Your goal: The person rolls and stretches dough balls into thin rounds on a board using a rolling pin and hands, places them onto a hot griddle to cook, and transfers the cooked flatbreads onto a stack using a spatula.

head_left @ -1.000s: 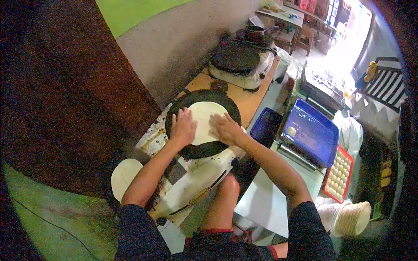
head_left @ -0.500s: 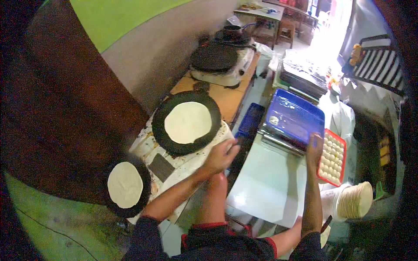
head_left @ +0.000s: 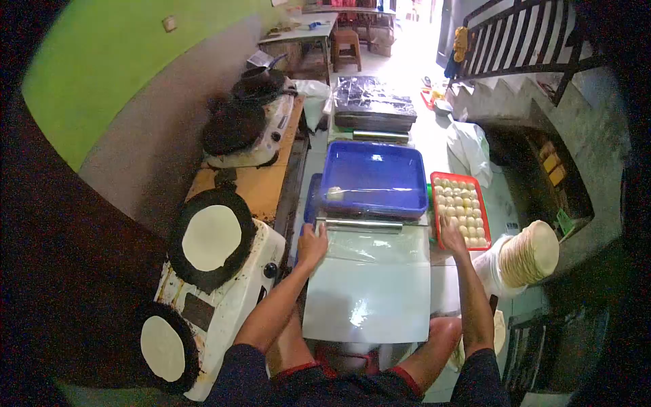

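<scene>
My left hand (head_left: 312, 247) is beside the left end of a metal roller (head_left: 363, 226), its fingers slightly apart and nothing visible in them. My right hand (head_left: 453, 239) reaches over the near left part of a red tray (head_left: 486, 216) of dough balls (head_left: 461, 202); its fingertips are at the balls, and its grip is hidden. A blue tray (head_left: 407, 209) under clear film stands beyond the roller, one dough ball (head_left: 335, 194) near its left side. In front lies a shiny white board (head_left: 366, 292).
On the left, a white stove (head_left: 234, 325) carries a griddle with a flatbread (head_left: 211, 237); another flatbread (head_left: 163, 349) lies on a nearer griddle. A second stove (head_left: 244, 150) stands behind. A stack of flatbreads (head_left: 536, 254) sits at right.
The view has turned rightward. My left hand has moved from beside the stove to the roller's left end. My right hand has moved from the blue tray's corner onto the red tray.
</scene>
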Available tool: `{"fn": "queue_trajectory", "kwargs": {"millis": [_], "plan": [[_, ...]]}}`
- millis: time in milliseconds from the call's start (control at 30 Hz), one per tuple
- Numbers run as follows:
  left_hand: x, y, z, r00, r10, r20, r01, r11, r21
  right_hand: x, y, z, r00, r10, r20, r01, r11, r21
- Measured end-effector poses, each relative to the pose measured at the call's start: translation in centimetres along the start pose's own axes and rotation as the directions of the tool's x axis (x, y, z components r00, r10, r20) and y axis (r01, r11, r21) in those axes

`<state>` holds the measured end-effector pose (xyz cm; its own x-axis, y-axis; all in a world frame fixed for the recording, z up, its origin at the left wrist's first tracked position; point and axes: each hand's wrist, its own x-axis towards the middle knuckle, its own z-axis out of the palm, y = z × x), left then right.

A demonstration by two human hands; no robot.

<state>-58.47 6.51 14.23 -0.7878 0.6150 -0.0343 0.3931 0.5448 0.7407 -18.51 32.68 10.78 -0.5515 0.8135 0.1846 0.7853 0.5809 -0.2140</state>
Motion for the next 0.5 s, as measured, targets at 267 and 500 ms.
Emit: {"fn": "queue_trajectory", "kwargs": {"millis": [267, 500], "plan": [[-0.9, -6.2, -0.4, 0.951, -0.005, 0.309, -0.074, 0.967, 0.243, 14.8, -26.5, -3.6, 0.98, -0.17, 0.104, 0.093, 0.851, 0.516], [1.2, -2.1, -2.6, 0.893, 0.43, 0.134, -0.438, 0.759, 0.482, 21.4, -30.7, 6.3, 0.814, -0.259, 0.52, -0.042, 0.867, 0.497]]}}
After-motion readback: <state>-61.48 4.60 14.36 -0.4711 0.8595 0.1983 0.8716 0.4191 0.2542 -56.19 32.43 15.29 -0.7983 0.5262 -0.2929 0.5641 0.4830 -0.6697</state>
